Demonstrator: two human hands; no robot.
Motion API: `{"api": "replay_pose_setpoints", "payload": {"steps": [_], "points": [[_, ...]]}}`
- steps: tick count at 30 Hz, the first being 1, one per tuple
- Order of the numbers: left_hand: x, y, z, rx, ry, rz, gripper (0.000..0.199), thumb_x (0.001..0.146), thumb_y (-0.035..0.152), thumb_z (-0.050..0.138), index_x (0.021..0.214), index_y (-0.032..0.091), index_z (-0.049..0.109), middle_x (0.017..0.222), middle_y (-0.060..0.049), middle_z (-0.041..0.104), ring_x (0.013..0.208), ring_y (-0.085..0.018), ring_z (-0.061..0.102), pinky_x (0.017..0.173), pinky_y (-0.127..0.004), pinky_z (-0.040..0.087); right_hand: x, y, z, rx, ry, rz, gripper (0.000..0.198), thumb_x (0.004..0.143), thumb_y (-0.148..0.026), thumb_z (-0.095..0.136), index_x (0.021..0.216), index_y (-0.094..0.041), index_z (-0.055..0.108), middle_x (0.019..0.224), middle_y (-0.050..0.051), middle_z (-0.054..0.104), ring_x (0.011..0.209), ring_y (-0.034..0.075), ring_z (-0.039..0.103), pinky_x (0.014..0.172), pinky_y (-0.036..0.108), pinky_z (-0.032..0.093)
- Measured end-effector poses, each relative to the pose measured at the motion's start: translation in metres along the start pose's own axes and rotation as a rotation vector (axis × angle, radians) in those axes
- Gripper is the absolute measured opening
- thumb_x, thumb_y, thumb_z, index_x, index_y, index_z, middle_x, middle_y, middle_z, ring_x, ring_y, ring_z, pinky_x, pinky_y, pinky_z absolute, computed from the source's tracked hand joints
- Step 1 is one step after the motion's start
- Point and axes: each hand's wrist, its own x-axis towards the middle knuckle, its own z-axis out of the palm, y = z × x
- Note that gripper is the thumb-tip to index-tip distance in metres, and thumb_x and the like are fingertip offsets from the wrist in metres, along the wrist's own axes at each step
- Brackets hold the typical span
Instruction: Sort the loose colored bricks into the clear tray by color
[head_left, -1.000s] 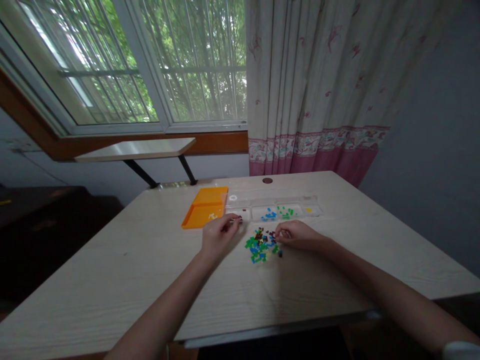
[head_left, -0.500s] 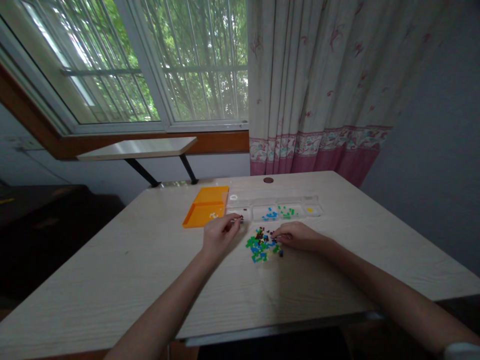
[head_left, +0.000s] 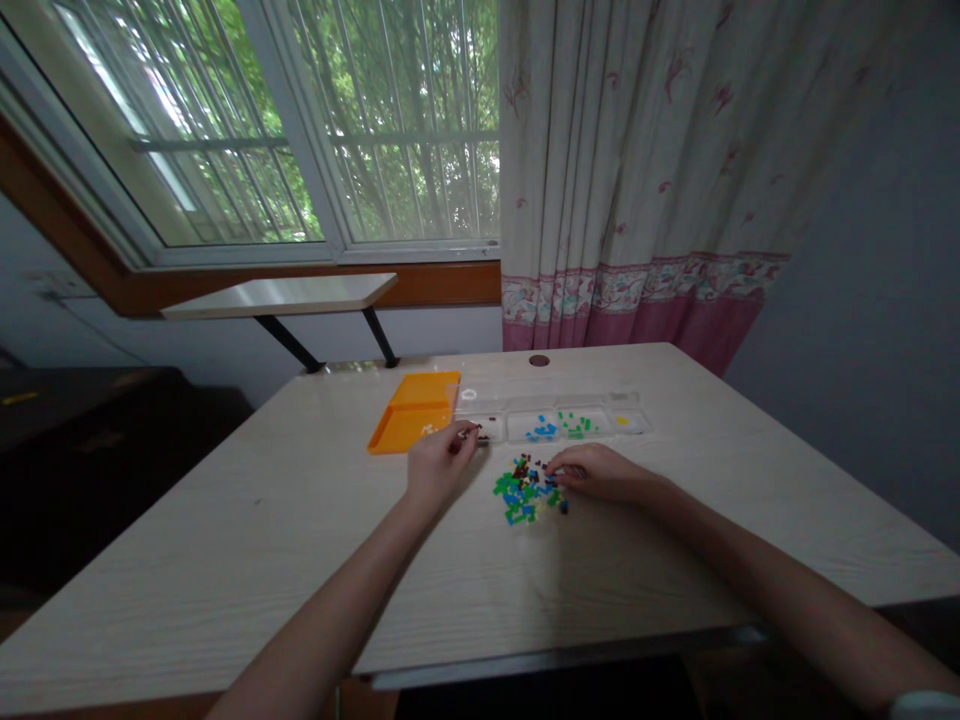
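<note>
My left hand [head_left: 441, 458] is closed in a pinch over the near edge of the leftmost compartment of a clear plastic tray [head_left: 504, 428]. Small dark brown pieces show at its fingertips, and a few more lie in that compartment. On the table just in front of the tray is a loose pile of small plastic pieces [head_left: 521, 497], green, blue, brown and pale yellow. My right hand [head_left: 596, 471] rests at the pile's right side, thumb and fingers pressed together among the pieces. What its fingertips hold, if anything, is too small to make out.
Other tray compartments hold blue pieces [head_left: 541, 430], green pieces [head_left: 577, 426] and a yellow piece [head_left: 622, 421]. An open orange case [head_left: 390, 430] with whitish pieces inside lies left of the tray. A raised shelf [head_left: 281, 293] stands at the table's back left.
My left fingertips have drawn back slightly to the left, leaving more dark pieces visible in the compartment. My right hand stays at the pile with little movement.
</note>
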Motion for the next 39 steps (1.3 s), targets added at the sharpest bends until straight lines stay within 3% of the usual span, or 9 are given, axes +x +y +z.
{"api": "replay_pose_setpoints", "payload": {"steps": [4, 7, 12, 17, 21, 28, 39], "points": [[0.007, -0.010, 0.008, 0.142, -0.077, -0.177, 0.023, 0.079, 0.037, 0.050, 0.084, 0.020, 0.066, 0.055, 0.001, 0.058, 0.051, -0.012, 0.053, 0.048, -0.020, 0.031, 0.000, -0.001, -0.001, -0.016, -0.011, 0.010, 0.025, 0.081, -0.029, 0.048, 0.097, -0.023, 0.065, 0.072, 0.001, 0.063, 0.062, 0.012, 0.053, 0.058, 0.021, 0.035], [0.009, -0.013, 0.010, 0.190, -0.114, -0.183, 0.026, 0.081, 0.038, 0.048, 0.090, 0.021, 0.065, 0.060, -0.001, 0.061, 0.054, -0.014, 0.055, 0.048, -0.020, 0.030, -0.001, -0.002, -0.002, -0.014, -0.023, -0.002, 0.029, 0.082, -0.031, 0.047, 0.105, -0.024, 0.062, 0.075, 0.001, 0.064, 0.065, 0.013, 0.055, 0.060, 0.022, 0.037], [0.003, -0.003, 0.006, 0.137, -0.231, -0.021, 0.024, 0.084, 0.034, 0.044, 0.088, 0.020, 0.064, 0.063, -0.001, 0.064, 0.055, -0.013, 0.057, 0.050, -0.020, 0.033, 0.000, -0.004, -0.002, -0.031, -0.026, -0.056, 0.027, 0.082, -0.027, 0.045, 0.102, -0.024, 0.064, 0.097, 0.003, 0.066, 0.082, 0.016, 0.058, 0.072, 0.024, 0.039], [-0.006, 0.015, 0.004, 0.016, -0.412, 0.271, 0.020, 0.084, 0.026, 0.045, 0.086, 0.020, 0.064, 0.069, -0.001, 0.067, 0.061, -0.012, 0.061, 0.056, -0.019, 0.039, 0.001, -0.007, -0.001, -0.059, -0.011, 0.029, 0.023, 0.080, -0.027, 0.049, 0.099, -0.022, 0.062, 0.076, 0.001, 0.063, 0.064, 0.013, 0.054, 0.057, 0.021, 0.035], [-0.013, 0.028, 0.007, 0.016, -0.485, 0.407, 0.020, 0.085, 0.026, 0.044, 0.088, 0.021, 0.063, 0.071, 0.000, 0.068, 0.061, -0.013, 0.062, 0.056, -0.020, 0.040, 0.001, -0.012, -0.002, 0.009, 0.007, 0.018, 0.016, 0.080, -0.028, 0.051, 0.090, -0.020, 0.060, 0.069, -0.001, 0.058, 0.060, 0.010, 0.049, 0.055, 0.020, 0.032], [-0.018, 0.039, 0.010, -0.043, -0.424, 0.538, 0.018, 0.084, 0.028, 0.047, 0.088, 0.019, 0.062, 0.069, -0.001, 0.068, 0.060, -0.011, 0.062, 0.055, -0.019, 0.040, 0.006, -0.015, 0.012, 0.349, 0.098, -0.015, 0.019, 0.079, -0.035, 0.055, 0.084, -0.016, 0.059, 0.062, -0.003, 0.052, 0.054, 0.007, 0.044, 0.050, 0.017, 0.032], [-0.018, 0.039, 0.012, -0.102, -0.327, 0.449, 0.015, 0.081, 0.025, 0.050, 0.082, 0.019, 0.063, 0.060, 0.002, 0.064, 0.050, -0.008, 0.055, 0.051, -0.018, 0.037, 0.007, -0.021, 0.018, 0.444, 0.190, -0.031, 0.018, 0.077, -0.032, 0.057, 0.085, -0.016, 0.060, 0.060, -0.004, 0.051, 0.051, 0.006, 0.043, 0.048, 0.017, 0.033]]}}
